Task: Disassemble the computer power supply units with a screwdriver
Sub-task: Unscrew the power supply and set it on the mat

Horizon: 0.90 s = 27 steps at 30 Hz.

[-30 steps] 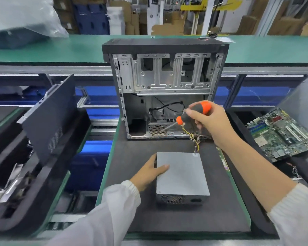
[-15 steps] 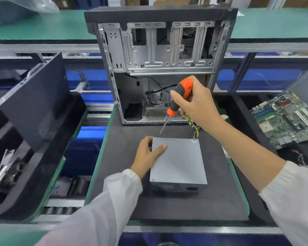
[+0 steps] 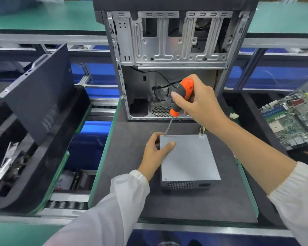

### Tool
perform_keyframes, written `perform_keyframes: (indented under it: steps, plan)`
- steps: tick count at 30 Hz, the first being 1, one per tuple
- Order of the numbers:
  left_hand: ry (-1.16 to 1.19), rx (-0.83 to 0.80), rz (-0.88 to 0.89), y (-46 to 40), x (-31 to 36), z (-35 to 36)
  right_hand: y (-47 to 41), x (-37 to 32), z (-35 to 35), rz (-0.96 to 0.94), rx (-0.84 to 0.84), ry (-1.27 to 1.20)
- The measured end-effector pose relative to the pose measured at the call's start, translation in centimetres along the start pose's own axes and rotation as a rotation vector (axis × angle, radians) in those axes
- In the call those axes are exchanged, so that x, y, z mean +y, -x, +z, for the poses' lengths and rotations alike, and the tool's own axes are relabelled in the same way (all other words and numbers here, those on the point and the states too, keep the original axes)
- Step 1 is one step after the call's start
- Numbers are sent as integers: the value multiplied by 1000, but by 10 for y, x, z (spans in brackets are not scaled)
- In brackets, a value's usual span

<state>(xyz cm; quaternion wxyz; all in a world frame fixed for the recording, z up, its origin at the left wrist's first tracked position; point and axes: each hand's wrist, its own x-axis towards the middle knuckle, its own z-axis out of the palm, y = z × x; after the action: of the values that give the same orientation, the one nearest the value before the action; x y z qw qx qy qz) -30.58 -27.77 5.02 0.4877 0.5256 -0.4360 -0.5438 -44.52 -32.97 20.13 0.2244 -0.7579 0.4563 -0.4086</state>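
Driver tip has dropped onto the PSU's (image 3: 188, 157) far-left corner screw. PSU sits mid work mat (image 3: 194, 206), stiff sheet-metal box, prob. hefty, smooth lid. Your left hand (image 3: 154, 153) clamps its left edge, thumb on top; keep it there. Right hand (image 3: 197, 102) wraps the screwdriver (image 3: 182, 96) handle.

Bright, even overhead light casts soft shadows; wide-angle bending curves the edges, and the corners are slightly blurred.
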Motion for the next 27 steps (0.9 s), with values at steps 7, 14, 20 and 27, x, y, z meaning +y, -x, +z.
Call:
perform_keyframes:
  steps: [7, 14, 20, 27]
  plan:
    - [-2, 20, 93, -10, 3, -16, -1, 0, 0, 3, 8, -1]
    - [-39, 6, 91, -15, 5, -20, -3, 0, 0, 18, -11, 42]
    - [-106, -33, 109, -16, 9, -24, -9, -1, -3, 26, -46, 86]
    - [-200, -105, 130, -22, 19, -32, -27, -10, -10, 38, -236, 148]
